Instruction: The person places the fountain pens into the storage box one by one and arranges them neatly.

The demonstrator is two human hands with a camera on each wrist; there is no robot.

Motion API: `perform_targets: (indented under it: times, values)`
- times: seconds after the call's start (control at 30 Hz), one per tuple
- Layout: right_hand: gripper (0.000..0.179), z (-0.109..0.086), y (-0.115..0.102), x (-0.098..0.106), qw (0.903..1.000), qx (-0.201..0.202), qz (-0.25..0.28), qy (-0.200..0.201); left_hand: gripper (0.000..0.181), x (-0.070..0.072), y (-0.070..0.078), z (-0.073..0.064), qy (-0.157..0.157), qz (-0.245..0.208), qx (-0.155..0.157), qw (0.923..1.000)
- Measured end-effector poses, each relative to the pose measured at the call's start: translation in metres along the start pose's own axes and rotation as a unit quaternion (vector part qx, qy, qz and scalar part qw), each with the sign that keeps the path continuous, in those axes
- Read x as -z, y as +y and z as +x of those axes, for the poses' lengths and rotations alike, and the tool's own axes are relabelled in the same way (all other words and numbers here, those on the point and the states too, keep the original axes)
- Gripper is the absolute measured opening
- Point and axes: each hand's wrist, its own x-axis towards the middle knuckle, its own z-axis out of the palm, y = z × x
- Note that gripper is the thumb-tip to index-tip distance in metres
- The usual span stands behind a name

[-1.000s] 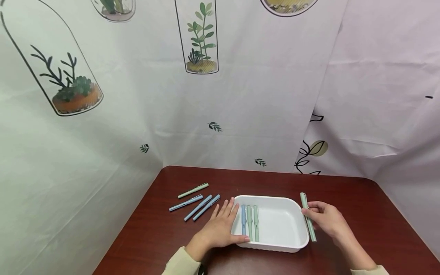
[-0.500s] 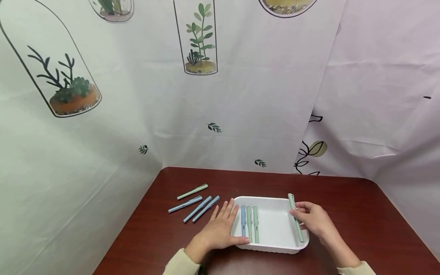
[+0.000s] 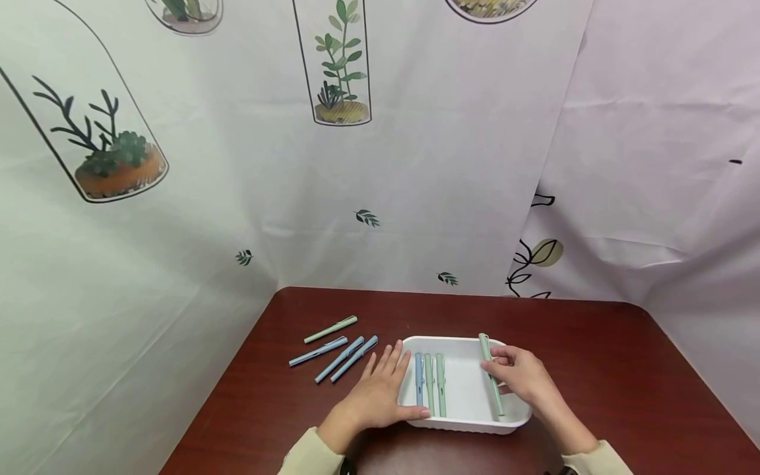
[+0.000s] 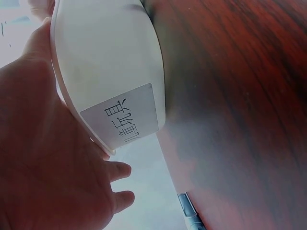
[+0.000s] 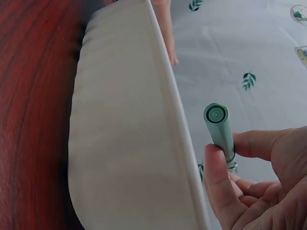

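My right hand [image 3: 519,376] pinches a light green pen [image 3: 491,376] between thumb and fingers, over the right part of a white tray [image 3: 463,425]. In the right wrist view, the pen's round end [image 5: 216,114] points at the camera, above the tray's rim. My left hand [image 3: 377,389] rests with spread, straight fingers along the tray's left side, its thumb at the front rim. Inside the tray lie a blue pen [image 3: 419,379] and two green pens [image 3: 441,386], side by side at the left. The left wrist view shows a label [image 4: 122,117] on the tray's outer wall.
On the dark red table [image 3: 249,409], left of the tray, lie several blue pens, one being the outermost blue pen [image 3: 317,351], and a green pen [image 3: 330,329]. A printed cloth [image 3: 415,198] hangs behind and along both sides of the table.
My right hand has carried the green pen leftward, from outside the tray's right rim to over its interior. My left hand stays at the tray's left side.
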Motion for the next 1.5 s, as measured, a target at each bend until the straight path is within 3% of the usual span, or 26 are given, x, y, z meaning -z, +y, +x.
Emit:
perform_targets:
  times: [0.5,1.5]
  values:
    - [0.049,0.004,0.000,-0.029,0.9995,-0.006,0.026,-0.015,0.111,-0.002,-0.001,-0.001,0.004,-0.009,-0.003,0.9999]
    - [0.048,0.017,-0.001,-0.055,0.9973,-0.039,0.029,-0.055,0.110,-0.001,0.000,0.001,0.002,0.000,0.003,1.0000]
